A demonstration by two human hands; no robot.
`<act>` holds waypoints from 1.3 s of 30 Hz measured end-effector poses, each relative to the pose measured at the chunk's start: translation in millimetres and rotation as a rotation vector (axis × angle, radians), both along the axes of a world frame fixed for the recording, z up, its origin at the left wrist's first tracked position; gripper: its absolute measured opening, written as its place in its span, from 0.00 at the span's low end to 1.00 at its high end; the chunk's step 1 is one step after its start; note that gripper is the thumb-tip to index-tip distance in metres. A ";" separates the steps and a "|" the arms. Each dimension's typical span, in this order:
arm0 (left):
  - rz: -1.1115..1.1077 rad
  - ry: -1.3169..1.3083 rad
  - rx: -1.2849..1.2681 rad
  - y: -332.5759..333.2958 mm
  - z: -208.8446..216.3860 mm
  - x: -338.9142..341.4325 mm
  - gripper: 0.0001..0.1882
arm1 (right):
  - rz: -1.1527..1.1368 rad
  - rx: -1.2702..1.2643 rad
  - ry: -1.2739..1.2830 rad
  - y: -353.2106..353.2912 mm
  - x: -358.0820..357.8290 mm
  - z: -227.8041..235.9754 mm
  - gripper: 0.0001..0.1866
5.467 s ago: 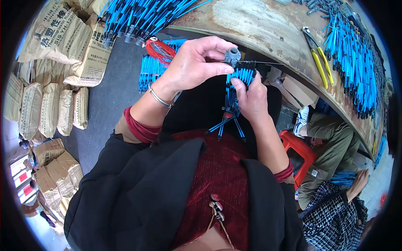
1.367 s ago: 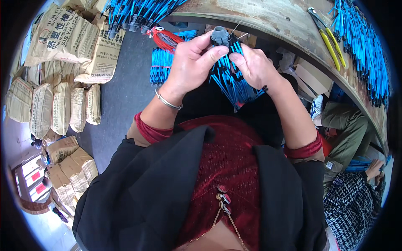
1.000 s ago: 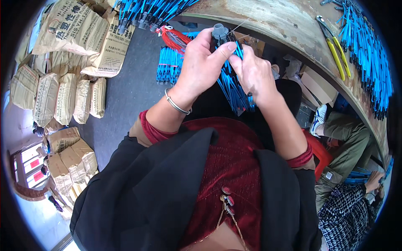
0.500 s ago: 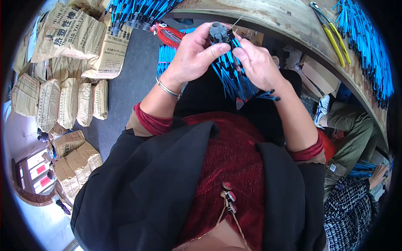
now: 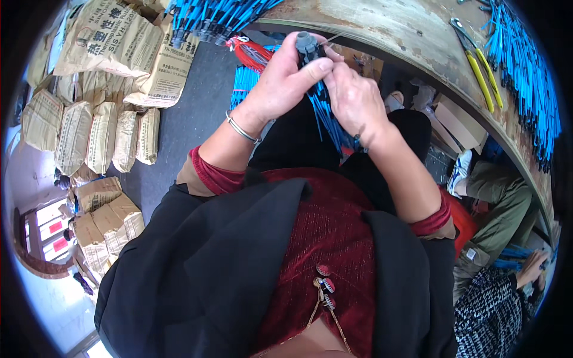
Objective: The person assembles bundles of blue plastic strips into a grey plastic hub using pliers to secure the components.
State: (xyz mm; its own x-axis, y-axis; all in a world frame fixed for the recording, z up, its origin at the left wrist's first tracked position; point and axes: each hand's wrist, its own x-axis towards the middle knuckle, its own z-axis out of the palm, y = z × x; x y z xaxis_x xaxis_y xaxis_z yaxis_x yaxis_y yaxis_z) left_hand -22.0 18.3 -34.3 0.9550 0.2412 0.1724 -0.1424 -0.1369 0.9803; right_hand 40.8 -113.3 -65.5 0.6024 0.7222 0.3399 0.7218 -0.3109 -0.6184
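In my left hand is a dark grey, cylinder-shaped plastic fitting, its round end up between my fingers and thumb. Thin blue wires with black ends form a bundle that hangs below the fitting, over my lap. My right hand is closed against the bundle's right side, its thumb close to my left thumb; its fingertips are partly hidden. A thin, stiff strip sticks out toward the upper right from beside the fitting.
A wooden table curves ahead and right, bearing yellow-handled pliers and blue wire piles. A red wire bundle lies beyond my left wrist. Paper sacks stand left. At lower right, a co-worker's hand is near blue wires.
My right hand has turned and moved slightly left, closer to my left thumb, and covers more of the bundle. The left hand still holds the fitting.
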 end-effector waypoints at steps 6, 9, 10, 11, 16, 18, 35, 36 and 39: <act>0.052 0.121 -0.087 -3.7 5.3 -0.4 0.14 | -0.075 0.109 0.037 -5.0 -14.4 2.3 0.08; -0.145 0.011 -0.154 0.8 6.6 -6.6 0.15 | -0.107 0.405 -0.019 -12.9 -19.4 -2.3 0.09; -0.146 0.012 -0.154 2.5 7.5 -8.5 0.15 | -0.091 0.491 -0.003 -17.0 -19.4 -3.9 0.09; -0.200 -0.009 -0.129 4.2 8.5 -10.5 0.16 | -0.075 0.576 0.014 -21.5 -18.6 -5.7 0.09; -0.317 -0.055 0.029 9.5 11.0 -22.6 0.18 | 0.059 0.345 0.420 -34.8 2.0 -12.5 0.08; -0.321 -0.060 0.083 9.8 10.5 -23.7 0.18 | 0.073 0.385 0.498 -32.4 -4.8 -15.5 0.08; -0.317 -0.143 -0.078 14.9 -0.5 -29.3 0.19 | -0.146 0.534 0.236 -17.1 -29.1 -10.7 0.14; -0.303 -0.154 -0.100 15.2 -1.2 -28.5 0.18 | -0.189 0.512 -0.033 -17.2 -30.2 -7.2 0.14; -0.275 -0.155 -0.122 17.0 -2.1 -27.9 0.17 | -0.087 0.479 -0.047 -15.0 -36.3 -3.2 0.13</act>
